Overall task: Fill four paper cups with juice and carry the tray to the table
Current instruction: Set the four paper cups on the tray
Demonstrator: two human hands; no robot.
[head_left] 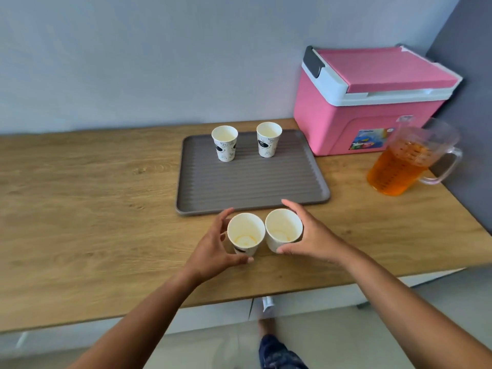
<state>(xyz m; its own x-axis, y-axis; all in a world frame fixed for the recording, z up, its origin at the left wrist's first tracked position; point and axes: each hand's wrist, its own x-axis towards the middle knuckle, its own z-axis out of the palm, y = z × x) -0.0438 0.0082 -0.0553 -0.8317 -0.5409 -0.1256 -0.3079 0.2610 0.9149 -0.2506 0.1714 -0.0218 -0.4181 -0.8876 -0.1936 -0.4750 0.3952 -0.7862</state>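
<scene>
You are standing at a wooden counter (93, 209), both bare arms reaching forward. Your left hand (213, 249) is wrapping a paper cup (246, 233): fingers curling round its far left side, thumb pressing low on the near side. Your right hand (311, 235) is gripping a second paper cup (283, 227) the same way, fingers spread over the far right rim, thumb lying against the near wall. The two held cups are sitting side by side, rims touching or almost so, on the counter just in front of the near edge of the grey ribbed tray (253, 182). Both are showing pale insides with a faint orange ring at the bottom; no standing juice is showing in them.

Two more printed cups are standing upright at the back of the tray, the left one (225, 143) and the right one (269, 139), well apart from each other. Their insides are looking pale too; you cannot tell whether anything is in them.

To the right of the tray a clear plastic pitcher (407, 161) is holding orange juice, roughly half full, handle pointing right. Behind it, against the wall, a pink cooler box (367, 102) is sitting with its lid down, near the tray's far right corner.
</scene>
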